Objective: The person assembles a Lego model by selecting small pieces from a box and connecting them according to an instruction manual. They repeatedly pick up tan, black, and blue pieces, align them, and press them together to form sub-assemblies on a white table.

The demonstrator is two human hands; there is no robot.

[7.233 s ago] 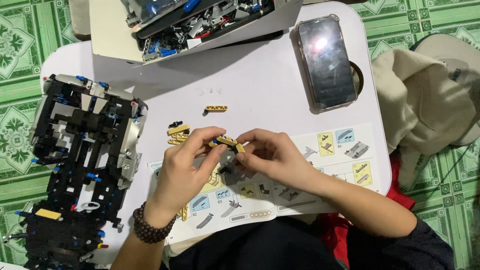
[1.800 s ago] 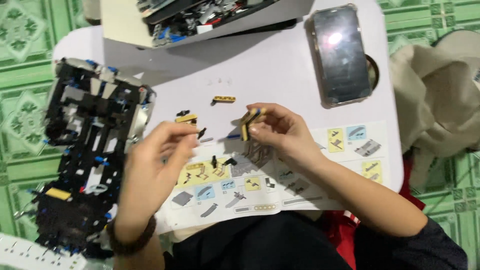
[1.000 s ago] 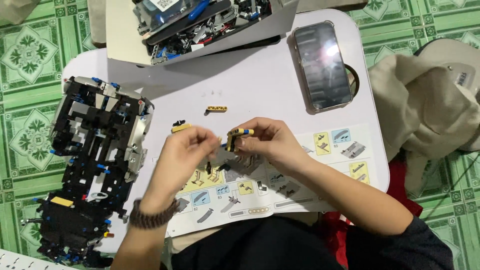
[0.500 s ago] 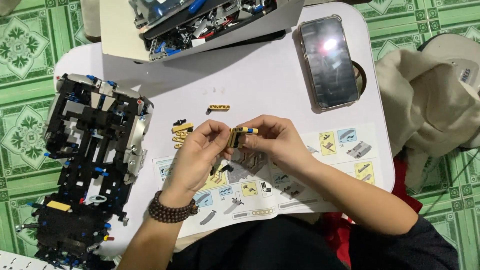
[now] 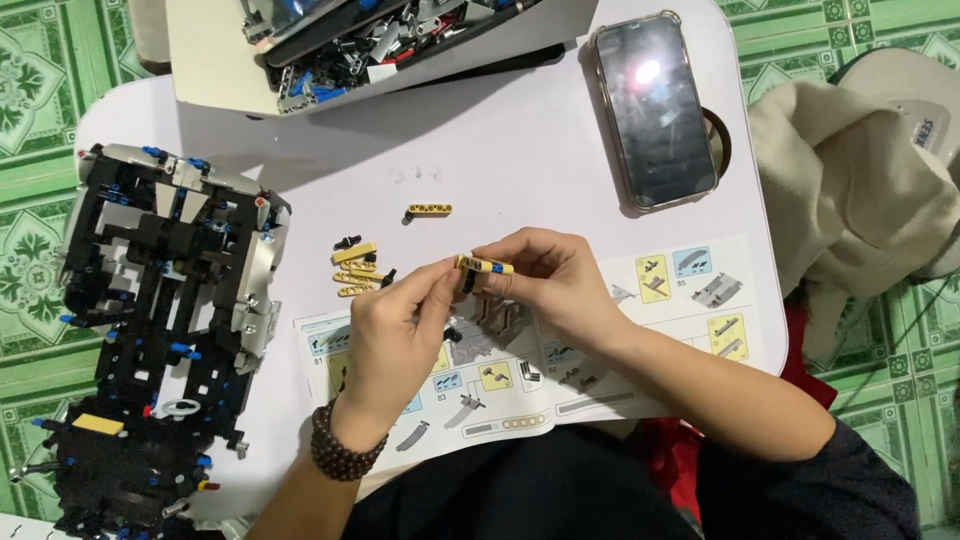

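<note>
Centrally, a small yellow beam with blue pins is pinched between both hands above the instruction sheet; the left hand has its grip narrowed on the beam's left end, and the right hand is closed on its right end; loose yellow pieces lie just left on the white table; a black brick chassis fills the left of the frame; a phone rests upper right.

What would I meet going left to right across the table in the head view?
Black brick-built chassis → loose tan beams → left hand → small tan piece held in both hands → right hand → phone → beige cloth.
</note>
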